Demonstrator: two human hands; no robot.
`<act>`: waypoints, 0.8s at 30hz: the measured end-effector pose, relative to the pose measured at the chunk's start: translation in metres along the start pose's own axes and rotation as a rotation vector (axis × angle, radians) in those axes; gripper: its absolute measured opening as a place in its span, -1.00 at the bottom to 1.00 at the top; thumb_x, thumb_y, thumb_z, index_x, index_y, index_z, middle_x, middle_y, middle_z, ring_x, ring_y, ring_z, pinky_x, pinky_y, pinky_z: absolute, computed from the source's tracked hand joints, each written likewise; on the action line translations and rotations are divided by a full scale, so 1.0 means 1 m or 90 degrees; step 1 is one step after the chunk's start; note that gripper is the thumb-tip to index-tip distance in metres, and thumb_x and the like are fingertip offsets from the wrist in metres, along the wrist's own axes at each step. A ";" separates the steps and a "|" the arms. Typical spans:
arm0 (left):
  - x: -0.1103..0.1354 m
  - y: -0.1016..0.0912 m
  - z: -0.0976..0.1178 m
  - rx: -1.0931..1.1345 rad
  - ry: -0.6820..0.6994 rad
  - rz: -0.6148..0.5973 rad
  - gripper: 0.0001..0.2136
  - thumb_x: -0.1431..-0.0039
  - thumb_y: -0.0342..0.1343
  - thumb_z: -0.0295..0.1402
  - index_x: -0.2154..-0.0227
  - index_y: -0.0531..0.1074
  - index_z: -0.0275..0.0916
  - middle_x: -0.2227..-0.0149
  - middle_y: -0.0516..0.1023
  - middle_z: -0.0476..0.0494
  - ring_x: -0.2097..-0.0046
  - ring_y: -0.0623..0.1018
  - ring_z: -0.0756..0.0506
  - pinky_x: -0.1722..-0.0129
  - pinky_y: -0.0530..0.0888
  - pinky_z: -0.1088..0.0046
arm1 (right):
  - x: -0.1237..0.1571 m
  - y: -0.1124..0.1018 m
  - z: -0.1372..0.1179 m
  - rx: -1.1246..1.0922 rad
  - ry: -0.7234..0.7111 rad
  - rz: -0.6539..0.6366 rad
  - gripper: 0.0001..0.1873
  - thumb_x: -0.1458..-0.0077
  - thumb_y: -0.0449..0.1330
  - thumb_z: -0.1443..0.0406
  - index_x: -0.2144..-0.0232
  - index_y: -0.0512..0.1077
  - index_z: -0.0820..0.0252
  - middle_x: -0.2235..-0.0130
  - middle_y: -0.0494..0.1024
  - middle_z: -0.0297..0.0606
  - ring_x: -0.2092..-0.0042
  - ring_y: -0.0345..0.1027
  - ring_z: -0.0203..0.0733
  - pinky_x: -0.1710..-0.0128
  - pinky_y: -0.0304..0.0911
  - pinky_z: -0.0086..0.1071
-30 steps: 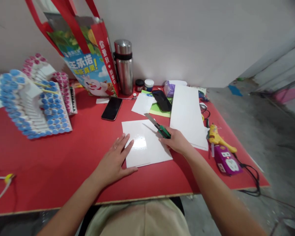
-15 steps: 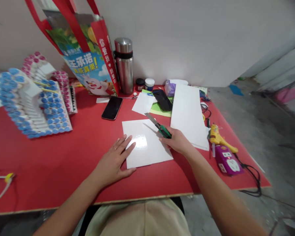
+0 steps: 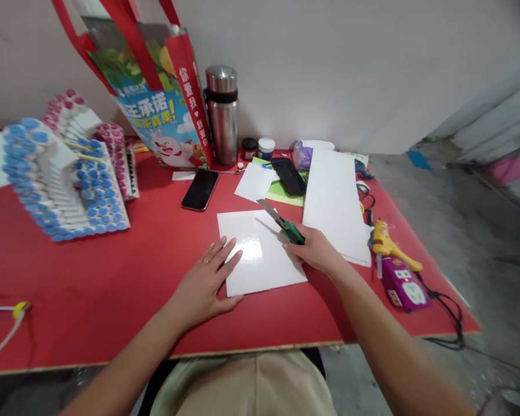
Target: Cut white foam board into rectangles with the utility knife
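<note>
A glossy white board (image 3: 260, 251) lies flat on the red table (image 3: 112, 277) in front of me. My left hand (image 3: 205, 280) rests flat on the board's left edge, fingers spread. Closed round the green handle of a utility knife (image 3: 281, 222), my right hand (image 3: 314, 248) sits at the board's right edge. The knife's blade points up and left over the board's upper right part.
A long white board (image 3: 335, 199), yellow glue gun (image 3: 387, 242) and purple power strip (image 3: 401, 286) lie to the right. Black phone (image 3: 200, 189), steel flask (image 3: 222, 115), red bag (image 3: 156, 104) and small jars (image 3: 260, 148) stand behind. A blue-and-pink capped model (image 3: 60, 173) sits left.
Both hands and the knife hold nearly the same place. The view has shifted slightly, so everything sits a little further right in the picture.
</note>
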State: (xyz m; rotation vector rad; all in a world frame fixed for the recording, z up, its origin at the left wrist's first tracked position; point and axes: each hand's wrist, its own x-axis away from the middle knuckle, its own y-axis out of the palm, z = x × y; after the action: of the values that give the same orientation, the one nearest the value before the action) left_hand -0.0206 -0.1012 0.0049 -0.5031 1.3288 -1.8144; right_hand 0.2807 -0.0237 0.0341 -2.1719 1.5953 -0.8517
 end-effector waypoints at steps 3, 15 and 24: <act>-0.005 0.004 0.003 0.005 0.011 0.003 -0.24 -0.22 0.16 -0.08 -0.40 0.04 -0.19 -0.46 -0.03 -0.32 -0.46 -0.03 -0.35 -0.38 0.12 -0.08 | 0.000 0.000 -0.001 0.000 -0.001 0.001 -0.50 -0.02 0.24 0.24 -0.06 0.46 0.13 0.47 0.51 -0.37 0.54 0.35 -0.22 0.48 0.26 -0.38; -0.016 0.009 0.016 -0.015 -0.014 0.006 -0.28 -0.29 0.04 0.02 -0.39 0.06 -0.23 -0.47 -0.05 -0.33 -0.47 -0.10 -0.33 -0.39 0.05 -0.07 | 0.002 0.000 -0.003 -0.016 -0.002 -0.006 -0.53 -0.04 0.24 0.27 -0.05 0.47 0.13 0.39 0.55 -0.32 0.52 0.39 -0.23 0.47 0.35 -0.36; -0.024 0.012 0.018 -0.041 0.003 0.007 -0.27 -0.26 0.08 0.04 -0.36 0.11 -0.24 -0.45 0.02 -0.35 -0.46 -0.02 -0.34 -0.39 0.05 -0.08 | 0.002 -0.001 -0.004 -0.007 -0.012 -0.008 -0.55 -0.04 0.24 0.28 -0.03 0.47 0.15 0.38 0.55 -0.31 0.52 0.40 -0.23 0.47 0.34 -0.38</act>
State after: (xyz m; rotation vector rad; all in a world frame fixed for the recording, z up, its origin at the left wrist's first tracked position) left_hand 0.0110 -0.0946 0.0042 -0.5247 1.3948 -1.7691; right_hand 0.2795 -0.0249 0.0381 -2.1926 1.5834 -0.8263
